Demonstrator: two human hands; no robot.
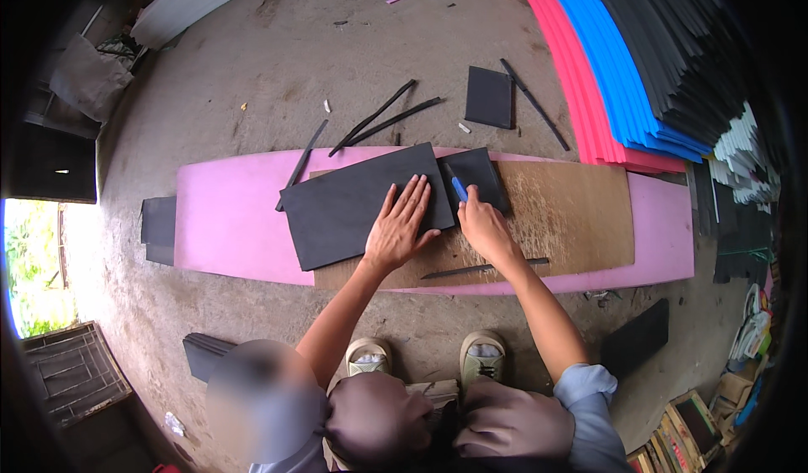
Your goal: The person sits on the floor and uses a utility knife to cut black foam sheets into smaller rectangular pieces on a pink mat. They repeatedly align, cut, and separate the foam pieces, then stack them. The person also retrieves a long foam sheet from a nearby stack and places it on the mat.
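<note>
My left hand (399, 227) lies flat with fingers spread on a large black foam sheet (337, 206), pressing near its right end. In my right hand (486, 227) is a blue-handled utility knife (459, 188), its tip pointing away from me, beside the sheet's right edge. A smaller black foam piece (481, 170) lies under the knife, against or partly beneath the large sheet; which one I cannot tell. Both pieces rest on a worn brown board (572, 212). Beneath the board is a long pink foam sheet (227, 212). A thin black strip (484, 268) lies on the board near me.
Several black offcut strips (370, 118) and a black rectangle (489, 98) lie on the concrete floor beyond. Stacked pink, blue and black foam sheets (623, 61) stand at the far right. A black stack (206, 355) sits at near left, a black sheet (635, 337) at near right.
</note>
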